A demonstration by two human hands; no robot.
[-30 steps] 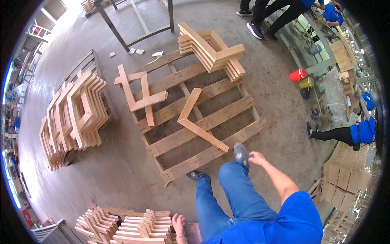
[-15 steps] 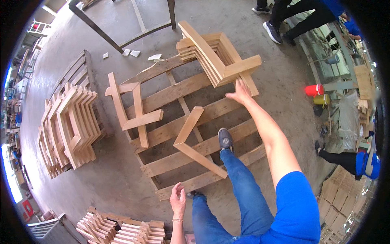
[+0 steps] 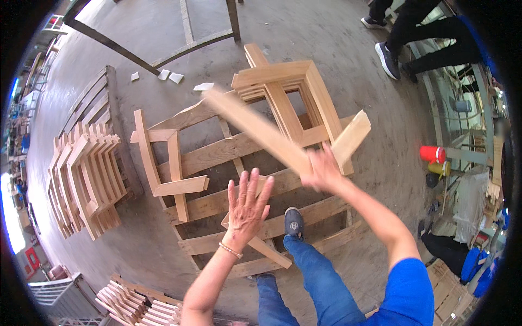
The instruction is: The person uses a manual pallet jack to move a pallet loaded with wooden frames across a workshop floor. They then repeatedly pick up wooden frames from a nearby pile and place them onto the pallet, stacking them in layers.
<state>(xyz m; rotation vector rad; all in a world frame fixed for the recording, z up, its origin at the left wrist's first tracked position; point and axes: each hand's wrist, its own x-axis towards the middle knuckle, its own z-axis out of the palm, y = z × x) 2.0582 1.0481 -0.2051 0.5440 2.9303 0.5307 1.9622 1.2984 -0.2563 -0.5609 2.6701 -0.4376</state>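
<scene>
My right hand (image 3: 322,171) grips an L-shaped wooden frame piece (image 3: 255,127) at its corner, lifted above the pallet; its long arm is blurred. Behind it a stack of similar angled pieces (image 3: 321,95) sits at the pallet's far right. My left hand (image 3: 247,209), fingers spread, hovers over the pallet and holds nothing. Partly hidden beneath that hand, another L-shaped piece (image 3: 269,254) lies on the slats. Crossed angled pieces (image 3: 174,149) rest at the pallet's left side. The slatted wooden pallet (image 3: 217,149) lies on the floor, with my foot on it.
Left of the pallet stands a larger stack of wooden frame pieces (image 3: 89,174). More pieces (image 3: 130,304) lie at the lower left. A metal frame (image 3: 201,44) stands beyond, near white scraps (image 3: 175,78). A person's legs (image 3: 435,54) and a red container (image 3: 431,154) are at right.
My right hand has taken hold of the top L-shaped piece and lifted it off the stack toward me. My left hand has risen and moved forward over the pallet, fingers spreading.
</scene>
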